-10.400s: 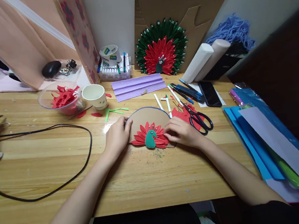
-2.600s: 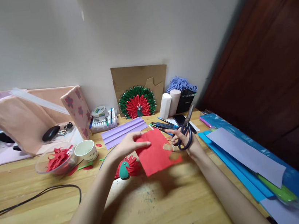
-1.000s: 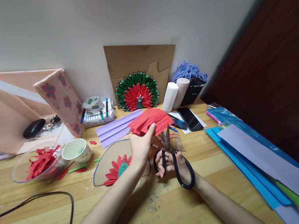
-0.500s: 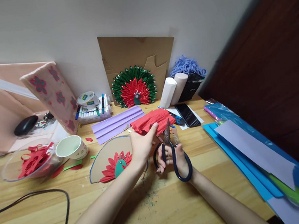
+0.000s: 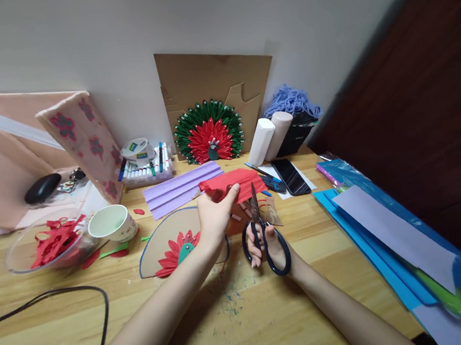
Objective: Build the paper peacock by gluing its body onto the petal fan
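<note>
My left hand [image 5: 216, 215] pinches a folded sheet of red paper [image 5: 232, 183] and holds it level above the wooden table [image 5: 274, 314]. My right hand [image 5: 270, 244] has its fingers through the handles of black scissors [image 5: 260, 235], whose blades point up at the red paper's near edge. Under my left wrist lies a half-round cardboard piece [image 5: 167, 240] with red paper petals and a teal bird shape [image 5: 185, 251] glued on.
A finished red and green fan craft [image 5: 208, 133] leans on cardboard at the wall. Purple folded paper [image 5: 177, 189], markers [image 5: 145, 169], a paper cup [image 5: 112, 223], a bowl of red cut-outs [image 5: 49, 246], a phone [image 5: 290, 176], a black cable [image 5: 60, 299] and blue sheets [image 5: 374, 233] lie around.
My hands left the cardboard piece and took up the red paper and scissors. In the last second the paper dropped slightly and the scissor blades closed up at its edge.
</note>
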`<action>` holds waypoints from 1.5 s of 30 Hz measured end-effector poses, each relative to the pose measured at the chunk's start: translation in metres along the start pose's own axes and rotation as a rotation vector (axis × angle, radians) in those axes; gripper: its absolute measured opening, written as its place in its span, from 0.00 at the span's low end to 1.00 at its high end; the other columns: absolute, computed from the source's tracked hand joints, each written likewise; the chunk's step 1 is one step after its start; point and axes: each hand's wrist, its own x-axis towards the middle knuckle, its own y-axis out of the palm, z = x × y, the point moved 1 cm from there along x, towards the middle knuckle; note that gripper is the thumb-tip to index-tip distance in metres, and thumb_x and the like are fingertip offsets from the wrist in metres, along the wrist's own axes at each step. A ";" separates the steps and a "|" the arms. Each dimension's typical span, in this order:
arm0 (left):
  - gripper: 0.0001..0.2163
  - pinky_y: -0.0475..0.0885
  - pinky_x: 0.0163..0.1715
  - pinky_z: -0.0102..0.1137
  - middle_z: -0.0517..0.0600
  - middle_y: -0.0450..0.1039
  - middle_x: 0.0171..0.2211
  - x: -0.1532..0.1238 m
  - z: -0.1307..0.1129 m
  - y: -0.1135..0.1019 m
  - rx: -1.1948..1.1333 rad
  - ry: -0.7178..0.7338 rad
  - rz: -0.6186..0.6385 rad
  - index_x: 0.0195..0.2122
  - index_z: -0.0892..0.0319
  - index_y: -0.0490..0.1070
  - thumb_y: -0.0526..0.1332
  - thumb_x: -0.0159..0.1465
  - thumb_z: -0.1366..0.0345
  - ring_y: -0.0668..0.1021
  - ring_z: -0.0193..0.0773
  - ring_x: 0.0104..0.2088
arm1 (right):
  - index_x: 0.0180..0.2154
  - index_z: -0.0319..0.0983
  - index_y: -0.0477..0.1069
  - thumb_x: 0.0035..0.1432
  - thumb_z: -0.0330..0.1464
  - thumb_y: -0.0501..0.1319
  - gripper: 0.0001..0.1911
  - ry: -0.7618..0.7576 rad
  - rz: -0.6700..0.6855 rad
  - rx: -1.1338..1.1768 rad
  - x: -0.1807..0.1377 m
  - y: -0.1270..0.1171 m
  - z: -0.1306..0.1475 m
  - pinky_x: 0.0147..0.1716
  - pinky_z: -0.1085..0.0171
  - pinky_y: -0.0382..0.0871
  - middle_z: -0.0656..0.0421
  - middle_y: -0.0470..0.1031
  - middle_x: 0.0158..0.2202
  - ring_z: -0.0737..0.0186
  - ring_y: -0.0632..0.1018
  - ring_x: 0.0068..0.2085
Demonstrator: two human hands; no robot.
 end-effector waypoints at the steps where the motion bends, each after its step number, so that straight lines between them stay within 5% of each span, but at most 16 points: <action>1: 0.13 0.70 0.34 0.30 0.50 0.76 0.27 0.001 0.000 0.000 -0.027 -0.019 0.004 0.28 0.64 0.73 0.68 0.48 0.59 0.77 0.37 0.30 | 0.26 0.39 0.60 0.36 0.66 0.55 0.36 -0.007 -0.004 -0.005 0.000 -0.001 -0.001 0.14 0.69 0.63 0.68 0.61 0.13 0.70 0.66 0.13; 10: 0.14 0.70 0.36 0.30 0.50 0.76 0.28 0.004 -0.003 -0.001 -0.073 -0.076 0.015 0.31 0.64 0.73 0.68 0.49 0.59 0.76 0.35 0.31 | 0.26 0.39 0.60 0.39 0.62 0.59 0.31 -0.005 0.008 -0.042 -0.003 0.001 0.002 0.11 0.72 0.59 0.69 0.59 0.12 0.72 0.63 0.11; 19: 0.12 0.70 0.33 0.28 0.48 0.74 0.27 0.000 0.003 0.002 -0.036 -0.006 0.071 0.32 0.63 0.72 0.67 0.51 0.61 0.76 0.33 0.30 | 0.29 0.39 0.62 0.40 0.66 0.52 0.36 -0.010 0.074 -0.082 -0.008 0.005 0.006 0.19 0.68 0.65 0.67 0.61 0.16 0.70 0.67 0.16; 45: 0.08 0.69 0.27 0.24 0.49 0.75 0.27 0.001 -0.001 0.000 -0.022 -0.020 0.076 0.31 0.63 0.74 0.64 0.54 0.63 0.75 0.32 0.29 | 0.25 0.39 0.61 0.38 0.57 0.64 0.29 0.063 -0.172 -0.083 -0.002 0.011 0.011 0.07 0.73 0.58 0.70 0.59 0.13 0.75 0.60 0.10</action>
